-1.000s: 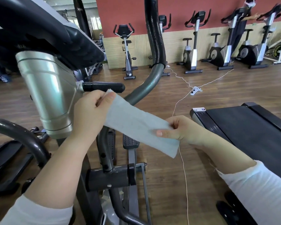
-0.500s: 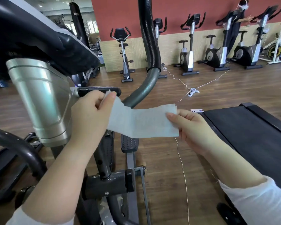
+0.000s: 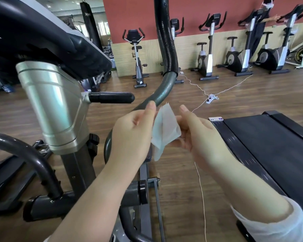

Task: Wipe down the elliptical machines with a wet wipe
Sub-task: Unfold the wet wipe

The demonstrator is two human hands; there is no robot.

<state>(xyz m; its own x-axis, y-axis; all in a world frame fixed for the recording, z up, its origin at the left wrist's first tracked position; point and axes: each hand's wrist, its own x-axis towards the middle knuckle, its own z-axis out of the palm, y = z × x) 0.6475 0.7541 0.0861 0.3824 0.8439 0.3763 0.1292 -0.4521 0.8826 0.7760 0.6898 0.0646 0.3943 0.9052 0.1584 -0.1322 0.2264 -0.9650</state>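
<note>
Left hand (image 3: 135, 130) and right hand (image 3: 198, 135) close together at chest height, both pinched shut on one folded white wet wipe (image 3: 164, 130); wipe bunched between them, upper edge sticking up past the fingertips, lower corner drooping below the palms. Just behind the left hand's fingertips, the curved grey moving handlebar (image 3: 164, 88) of the elliptical machine, its upper part wrapped in black foam; wipe near it, contact not discernible. Up and left of the left hand, a short black-gripped fixed handle (image 3: 110, 97) jutting from the silver console post (image 3: 54, 109), the dark console underside above that. Right of the right hand, a black treadmill belt (image 3: 269, 145) with a small white label at its near corner, writing too small to read. Beyond the hands, a white cable and power strip (image 3: 211, 99) on the wood floor, then a row of upright exercise bikes (image 3: 136, 56) along the red wall. Far left, a hanging black punching bag (image 3: 89, 23) with faint lettering, illegible.
</note>
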